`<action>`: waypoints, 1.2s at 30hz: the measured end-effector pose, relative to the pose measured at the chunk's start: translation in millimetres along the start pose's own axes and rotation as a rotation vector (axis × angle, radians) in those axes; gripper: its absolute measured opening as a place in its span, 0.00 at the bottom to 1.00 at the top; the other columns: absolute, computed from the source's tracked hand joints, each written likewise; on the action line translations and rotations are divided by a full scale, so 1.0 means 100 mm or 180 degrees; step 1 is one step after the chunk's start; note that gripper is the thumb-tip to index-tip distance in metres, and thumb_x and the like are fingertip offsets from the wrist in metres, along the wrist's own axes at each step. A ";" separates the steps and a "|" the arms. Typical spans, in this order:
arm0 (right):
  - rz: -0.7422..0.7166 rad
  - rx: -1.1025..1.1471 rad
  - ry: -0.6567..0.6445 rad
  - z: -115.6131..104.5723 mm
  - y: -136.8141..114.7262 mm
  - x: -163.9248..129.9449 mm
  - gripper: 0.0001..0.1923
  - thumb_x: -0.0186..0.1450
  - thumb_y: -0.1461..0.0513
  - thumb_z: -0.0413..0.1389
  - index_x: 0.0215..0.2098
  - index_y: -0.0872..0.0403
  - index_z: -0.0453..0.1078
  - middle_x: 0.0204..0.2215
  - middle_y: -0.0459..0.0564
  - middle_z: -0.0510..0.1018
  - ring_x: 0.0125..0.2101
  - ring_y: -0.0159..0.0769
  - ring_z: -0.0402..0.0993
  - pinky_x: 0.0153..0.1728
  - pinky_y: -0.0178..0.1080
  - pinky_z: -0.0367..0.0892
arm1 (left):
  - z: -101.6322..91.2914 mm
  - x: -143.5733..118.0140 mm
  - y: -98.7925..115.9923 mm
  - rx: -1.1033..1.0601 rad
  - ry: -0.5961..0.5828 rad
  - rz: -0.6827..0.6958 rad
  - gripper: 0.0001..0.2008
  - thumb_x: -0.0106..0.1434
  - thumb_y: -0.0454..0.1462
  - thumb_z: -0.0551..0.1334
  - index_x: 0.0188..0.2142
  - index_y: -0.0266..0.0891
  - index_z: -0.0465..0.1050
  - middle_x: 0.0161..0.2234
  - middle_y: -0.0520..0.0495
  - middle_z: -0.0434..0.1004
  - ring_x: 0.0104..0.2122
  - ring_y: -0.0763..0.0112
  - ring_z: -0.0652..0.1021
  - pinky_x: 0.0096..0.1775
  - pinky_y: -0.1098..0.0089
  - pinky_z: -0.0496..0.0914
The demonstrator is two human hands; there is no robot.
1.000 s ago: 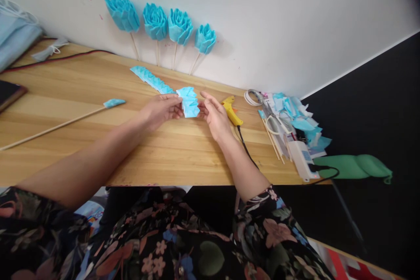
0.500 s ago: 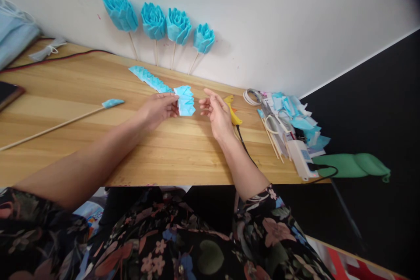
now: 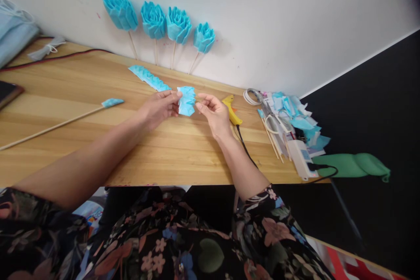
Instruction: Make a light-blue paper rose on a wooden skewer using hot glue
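Pleated strip (image 3: 186,100) of light-blue fabric, held just above the desk (image 3: 98,96) between both hands near the middle of the view; its free tail (image 3: 149,77) trails back and to the left along the desk toward the wall. Left hand (image 3: 160,108) is closed in a pinch on the strip's left edge, thumb on top. Right hand (image 3: 212,111) meets the strip's right edge with its fingertips drawn together; it appears to grip that edge lightly, though the contact is small in the view. Four finished blue flowers (image 3: 154,19) on sticks lean against the wall behind. A stick (image 3: 55,126) with a blue-wrapped tip lies on the desk well to the left of the hands. A yellow glue gun (image 3: 231,110) lies just beside the right hand, its cord running off the desk's near edge. Scissors, spare sticks and blue scraps (image 3: 295,118) are heaped at the desk's right end. Judged step: gathering the bunched end of the strip into a compact fold. The next move would call for a steady pinch from the left hand so the pleats do not spring apart.
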State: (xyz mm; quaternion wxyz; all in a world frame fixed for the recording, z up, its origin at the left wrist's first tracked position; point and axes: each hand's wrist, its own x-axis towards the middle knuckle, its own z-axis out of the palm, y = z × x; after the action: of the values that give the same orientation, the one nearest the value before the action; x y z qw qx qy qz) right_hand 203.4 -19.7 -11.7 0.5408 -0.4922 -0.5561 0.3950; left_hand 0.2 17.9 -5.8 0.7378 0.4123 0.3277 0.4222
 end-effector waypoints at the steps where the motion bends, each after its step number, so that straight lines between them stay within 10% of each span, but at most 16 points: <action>1: 0.0008 0.0029 -0.0008 0.00 -0.01 -0.01 0.22 0.58 0.47 0.71 0.45 0.49 0.79 0.32 0.44 0.80 0.34 0.33 0.74 0.40 0.41 0.75 | 0.00 0.00 0.00 0.0015 0.0001 0.0031 0.10 0.63 0.39 0.76 0.31 0.38 0.78 0.26 0.50 0.78 0.25 0.72 0.77 0.29 0.73 0.71; 17: 0.0107 0.0468 0.0735 -0.19 -0.20 0.07 0.11 0.69 0.50 0.64 0.40 0.47 0.78 0.32 0.44 0.74 0.31 0.30 0.68 0.37 0.36 0.74 | 0.02 0.00 0.02 0.0214 0.0434 0.0188 0.08 0.65 0.31 0.71 0.32 0.38 0.74 0.25 0.53 0.75 0.24 0.74 0.75 0.29 0.73 0.68; 29: 0.0556 0.0207 0.0068 0.00 -0.10 -0.02 0.33 0.62 0.31 0.60 0.36 0.52 0.77 0.16 0.35 0.58 0.18 0.27 0.57 0.22 0.35 0.60 | 0.04 0.01 0.01 -0.0017 0.0222 0.0156 0.07 0.64 0.29 0.68 0.30 0.37 0.75 0.25 0.51 0.77 0.24 0.74 0.75 0.30 0.73 0.70; 36: 0.0798 0.0102 -0.0387 0.01 -0.15 -0.06 0.25 0.57 0.40 0.69 0.36 0.51 0.76 0.19 0.35 0.64 0.19 0.26 0.56 0.22 0.34 0.62 | 0.05 0.00 -0.05 0.0054 0.0242 0.0112 0.05 0.63 0.30 0.72 0.34 0.36 0.78 0.29 0.51 0.80 0.26 0.74 0.77 0.33 0.71 0.72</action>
State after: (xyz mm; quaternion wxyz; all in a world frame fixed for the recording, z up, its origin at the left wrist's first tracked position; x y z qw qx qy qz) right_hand 200.2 -28.1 1.1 0.4604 -0.5243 -0.5156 0.4974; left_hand 6.1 15.0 -8.3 0.7137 0.4080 0.3518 0.4476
